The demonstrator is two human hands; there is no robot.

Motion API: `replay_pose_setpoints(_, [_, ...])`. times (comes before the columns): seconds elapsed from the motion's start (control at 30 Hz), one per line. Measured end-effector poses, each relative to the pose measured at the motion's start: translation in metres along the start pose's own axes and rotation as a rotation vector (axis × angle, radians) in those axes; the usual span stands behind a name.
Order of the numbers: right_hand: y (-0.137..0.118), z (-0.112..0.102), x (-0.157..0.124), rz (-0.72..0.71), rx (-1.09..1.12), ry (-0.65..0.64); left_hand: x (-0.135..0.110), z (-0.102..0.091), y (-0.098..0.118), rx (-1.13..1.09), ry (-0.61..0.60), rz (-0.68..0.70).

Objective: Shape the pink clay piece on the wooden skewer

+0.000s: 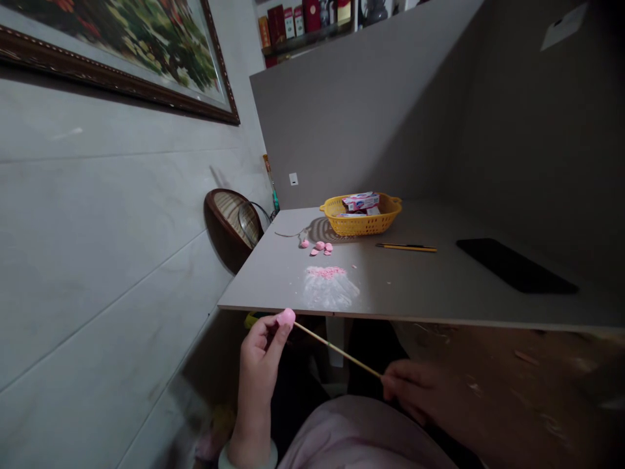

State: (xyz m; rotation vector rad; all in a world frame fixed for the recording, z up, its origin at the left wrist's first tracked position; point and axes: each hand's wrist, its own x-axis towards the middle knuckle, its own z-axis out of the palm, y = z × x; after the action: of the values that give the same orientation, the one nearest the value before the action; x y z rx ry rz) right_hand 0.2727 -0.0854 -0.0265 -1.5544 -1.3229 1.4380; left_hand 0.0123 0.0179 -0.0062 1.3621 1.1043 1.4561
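Observation:
My left hand [263, 342] pinches a small round pink lump [287, 317] just in front of the table's near edge. From that lump a thin wooden stick [336, 349] slants down to the right. Its other end sits between the fingers of my right hand [415, 385], which lies in shadow over my lap. On the table, pink crumbs [326, 272] lie at the back of a smear of white powder [329, 292]. Several pink pieces [320, 246] rest behind them.
A yellow plastic basket [364, 225] holding small printed boxes [360, 200] stands at the back of the table [273, 273]. To its right lie a thin yellow-and-black pencil-like item [407, 247] and a flat black slab [515, 264]. A tiled wall [112, 221] rises on the left.

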Motion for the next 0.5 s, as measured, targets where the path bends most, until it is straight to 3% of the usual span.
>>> replay_pose_setpoints(0.07, [0.000,0.004,0.005,0.099,0.178,-0.226,-0.001,-0.001,0.006,0.003,-0.038,0.040])
replay_pose_setpoints(0.13, [-0.002,0.008,0.007,0.118,0.197,-0.254,-0.001,0.000,0.009,0.004,-0.047,0.043])
replay_pose_setpoints(0.2, [-0.004,0.012,0.005,0.082,0.052,-0.133,0.000,0.002,0.009,-0.012,-0.005,0.014])
replay_pose_setpoints(0.37, [-0.002,0.009,-0.006,-0.296,-0.531,0.466,0.001,0.007,-0.002,-0.086,0.131,-0.083])
replay_pose_setpoints(0.43, [0.001,0.004,-0.009,-0.342,-0.574,0.506,0.000,0.007,-0.005,-0.069,0.123,-0.099])
replay_pose_setpoints(0.5, [0.003,0.000,-0.009,-0.233,-0.406,0.375,-0.001,0.005,-0.004,-0.034,0.060,-0.081])
